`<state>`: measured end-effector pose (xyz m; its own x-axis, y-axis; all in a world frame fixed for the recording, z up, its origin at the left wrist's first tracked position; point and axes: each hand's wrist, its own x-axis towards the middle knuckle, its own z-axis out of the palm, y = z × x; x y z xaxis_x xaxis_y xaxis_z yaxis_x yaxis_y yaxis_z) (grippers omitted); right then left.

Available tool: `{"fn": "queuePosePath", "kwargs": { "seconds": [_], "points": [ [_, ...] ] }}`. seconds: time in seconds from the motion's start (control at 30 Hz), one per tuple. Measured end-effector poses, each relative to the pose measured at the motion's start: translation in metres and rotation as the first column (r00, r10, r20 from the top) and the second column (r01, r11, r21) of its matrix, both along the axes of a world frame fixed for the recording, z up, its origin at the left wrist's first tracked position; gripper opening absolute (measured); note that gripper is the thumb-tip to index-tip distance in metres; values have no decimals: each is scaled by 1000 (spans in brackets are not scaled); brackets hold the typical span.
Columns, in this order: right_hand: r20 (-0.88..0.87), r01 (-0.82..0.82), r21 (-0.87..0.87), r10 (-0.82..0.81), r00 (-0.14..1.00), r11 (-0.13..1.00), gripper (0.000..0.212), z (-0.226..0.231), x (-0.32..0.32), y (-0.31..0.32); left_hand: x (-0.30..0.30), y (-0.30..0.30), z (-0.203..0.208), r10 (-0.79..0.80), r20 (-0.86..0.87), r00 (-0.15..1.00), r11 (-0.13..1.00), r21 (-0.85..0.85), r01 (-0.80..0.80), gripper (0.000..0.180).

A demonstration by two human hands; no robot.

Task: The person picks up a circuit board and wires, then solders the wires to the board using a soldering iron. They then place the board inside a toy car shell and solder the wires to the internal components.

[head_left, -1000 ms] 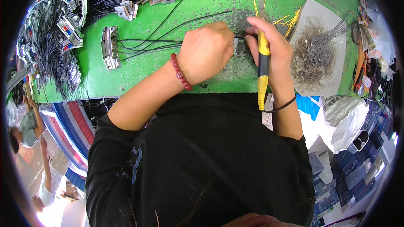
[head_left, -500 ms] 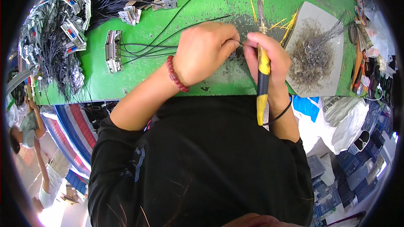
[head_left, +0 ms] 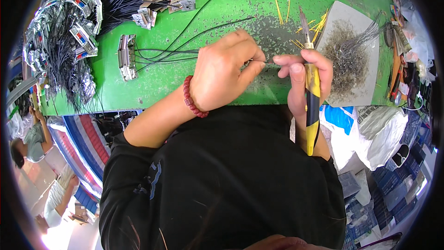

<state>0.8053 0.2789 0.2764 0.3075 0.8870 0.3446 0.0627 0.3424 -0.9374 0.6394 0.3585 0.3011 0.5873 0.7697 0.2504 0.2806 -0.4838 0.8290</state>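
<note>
My left hand, wearing a red bead bracelet, is closed in a pinch on the end of thin black wires at the table's middle. The wires run left to a silver metal module lying near the table's front left. Two loose black wires of the same bundle stretch out beyond the hand. My right hand is wrapped round a yellow and black soldering iron, its metal tip pointing away from me. The right index fingertip is close to the left fingertips; whether it touches a wire is too small to tell.
Behind the iron lie yellow solder sticks and a grey board with dark residue and fine wires. Wired metal modules pile up at the left, circuit boards at the back. White bags hang below the right edge. People sit at far left.
My right hand has moved right with the soldering iron, opening a small gap from the left fingertips. The left hand keeps its pinch with little movement.
</note>
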Motion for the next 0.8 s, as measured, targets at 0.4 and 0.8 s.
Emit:
{"fn": "queuePosePath", "kwargs": {
  "seconds": [0.4, 0.8],
  "points": [
    [-59, -86, -204, 75, 995, 975, 40, 2, -1, 5, 0, -4, -3, 24, 28, 999, 998, -57, -22, 10],
    [114, 151, -216, -129, 985, 965, 53, -10, 33, -24, 7, 2, -33, 72, -184, 980, 981, 192, -36, 8]
  ]
}}
